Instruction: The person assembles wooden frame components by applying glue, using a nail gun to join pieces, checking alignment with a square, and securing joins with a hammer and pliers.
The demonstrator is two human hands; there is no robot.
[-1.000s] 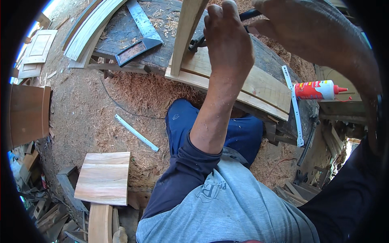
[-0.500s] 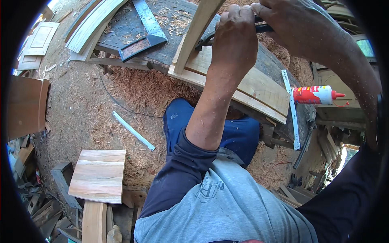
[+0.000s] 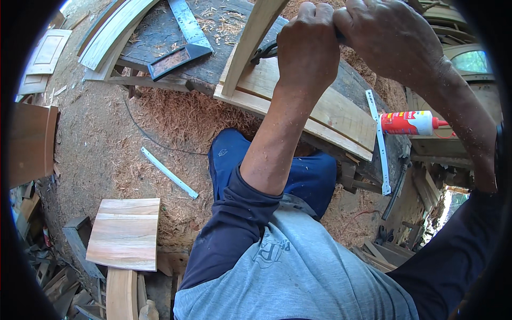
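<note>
Over the long pale board (image 3: pixel 344 118), the right hand (image 3: pixel 392 40), reaching in from the right, and the left hand (image 3: pixel 309 50), its back upward, grasp one dark tool (image 3: pixel 265 52), whose hooked end shows left of the left hand.

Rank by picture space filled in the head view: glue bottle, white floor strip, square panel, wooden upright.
Largest to smallest:
Square panel
Wooden upright (visible part)
Glue bottle
White floor strip
Nearness may mislead about true size.
</note>
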